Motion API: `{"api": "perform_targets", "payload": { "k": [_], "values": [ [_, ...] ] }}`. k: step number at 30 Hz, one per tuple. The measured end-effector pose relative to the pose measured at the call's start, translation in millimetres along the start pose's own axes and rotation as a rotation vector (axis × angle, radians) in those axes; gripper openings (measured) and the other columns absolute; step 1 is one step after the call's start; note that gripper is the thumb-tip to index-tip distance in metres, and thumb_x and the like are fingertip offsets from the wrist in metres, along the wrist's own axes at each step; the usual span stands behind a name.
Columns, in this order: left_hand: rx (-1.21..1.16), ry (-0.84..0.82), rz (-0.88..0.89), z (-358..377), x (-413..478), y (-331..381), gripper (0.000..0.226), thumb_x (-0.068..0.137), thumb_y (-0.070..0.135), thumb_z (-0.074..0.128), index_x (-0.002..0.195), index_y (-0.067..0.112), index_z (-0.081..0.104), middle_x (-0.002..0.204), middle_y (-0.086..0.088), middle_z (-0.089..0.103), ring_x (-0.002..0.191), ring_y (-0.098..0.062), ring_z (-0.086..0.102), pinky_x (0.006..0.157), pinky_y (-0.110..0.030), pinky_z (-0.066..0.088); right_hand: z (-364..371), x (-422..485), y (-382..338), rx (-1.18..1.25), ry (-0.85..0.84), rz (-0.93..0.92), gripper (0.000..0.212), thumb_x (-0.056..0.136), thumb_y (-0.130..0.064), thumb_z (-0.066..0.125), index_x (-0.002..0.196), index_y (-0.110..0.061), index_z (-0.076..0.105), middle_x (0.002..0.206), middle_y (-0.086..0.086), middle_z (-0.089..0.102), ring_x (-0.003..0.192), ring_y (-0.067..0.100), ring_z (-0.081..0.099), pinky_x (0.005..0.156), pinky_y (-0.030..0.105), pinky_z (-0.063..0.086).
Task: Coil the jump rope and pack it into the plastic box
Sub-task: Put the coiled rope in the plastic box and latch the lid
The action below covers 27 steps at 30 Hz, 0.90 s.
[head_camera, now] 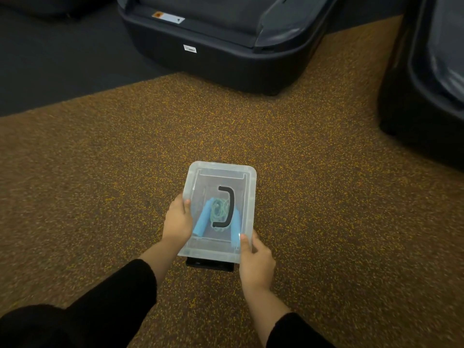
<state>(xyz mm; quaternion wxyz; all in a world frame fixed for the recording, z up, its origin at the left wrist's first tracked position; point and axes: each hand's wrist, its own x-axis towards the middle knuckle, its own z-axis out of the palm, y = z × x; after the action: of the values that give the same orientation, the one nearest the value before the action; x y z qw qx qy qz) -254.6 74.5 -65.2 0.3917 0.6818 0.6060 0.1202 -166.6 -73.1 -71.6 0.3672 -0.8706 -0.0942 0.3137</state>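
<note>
A clear plastic box (248, 197) sits on the speckled floor, its translucent lid (213, 249) on top with a black carry handle (227, 207). Through the lid I see the jump rope (219, 212): a coiled greenish cord between two blue handles. My left hand (177, 222) grips the lid's left edge, thumb on top. At the near right corner my right hand (256, 259) grips the lid, thumb on top too. A black clip (209, 264) sticks out under the box's near end.
The floor is brown rubber with yellow flecks (125, 172); a dark mat (50, 71) lies at the far left. A black treadmill base (226, 54) stands ahead, and a second dark machine (426, 96) stands at the right.
</note>
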Motion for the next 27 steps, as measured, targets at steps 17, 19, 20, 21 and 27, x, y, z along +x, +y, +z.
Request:
{"api": "perform_targets", "payload": {
  "k": [17,19,20,21,27],
  "values": [
    [-1.016,-0.272,-0.827,-25,-58,-20,0.082,0.073,0.077,0.038,0.103,0.004,0.059,0.097,-0.016,0.063,0.089,-0.029,0.059,0.08,-0.038,0.048,-18,137,-121,-0.055,-0.437,-0.207,0.072,0.088,-0.048,0.053,0.146,-0.016,0.025,0.154,0.01,0.027,0.139,0.028,0.029,0.112,0.047,0.029],
    [-0.996,-0.283,-0.868,-17,-65,-20,0.084,0.074,0.08,0.026,0.109,0.011,0.059,0.108,-0.012,0.061,0.101,-0.029,0.056,0.092,-0.041,0.038,-14,139,-131,-0.122,-0.49,-0.239,0.068,0.09,-0.048,0.049,0.145,-0.013,0.028,0.152,0.01,0.032,0.138,0.029,0.032,0.112,0.045,0.029],
    [-1.017,-0.284,-0.879,-14,-66,-18,0.086,0.076,0.079,0.022,0.116,0.012,0.058,0.116,-0.012,0.059,0.109,-0.03,0.054,0.095,-0.041,0.037,-13,139,-134,-0.163,-0.495,-0.252,0.066,0.091,-0.048,0.048,0.144,-0.012,0.03,0.151,0.011,0.034,0.137,0.029,0.034,0.112,0.044,0.03],
    [-1.05,-0.272,-0.881,-12,-66,-16,0.087,0.078,0.078,0.021,0.123,0.012,0.056,0.123,-0.014,0.058,0.112,-0.031,0.054,0.091,-0.04,0.04,-13,138,-136,-0.208,-0.49,-0.266,0.064,0.092,-0.047,0.046,0.142,-0.009,0.034,0.15,0.012,0.037,0.136,0.03,0.035,0.111,0.043,0.031],
    [-1.162,-0.051,-0.822,-1,-61,-7,0.049,0.095,0.043,0.039,0.123,0.005,0.05,0.108,-0.02,0.061,0.095,-0.036,0.06,0.079,-0.049,0.051,-24,137,-127,-0.384,-0.323,-0.36,0.047,0.093,-0.042,0.047,0.085,-0.002,0.071,0.095,0.02,0.069,0.098,0.034,0.061,0.08,0.036,0.048]
  ]
}}
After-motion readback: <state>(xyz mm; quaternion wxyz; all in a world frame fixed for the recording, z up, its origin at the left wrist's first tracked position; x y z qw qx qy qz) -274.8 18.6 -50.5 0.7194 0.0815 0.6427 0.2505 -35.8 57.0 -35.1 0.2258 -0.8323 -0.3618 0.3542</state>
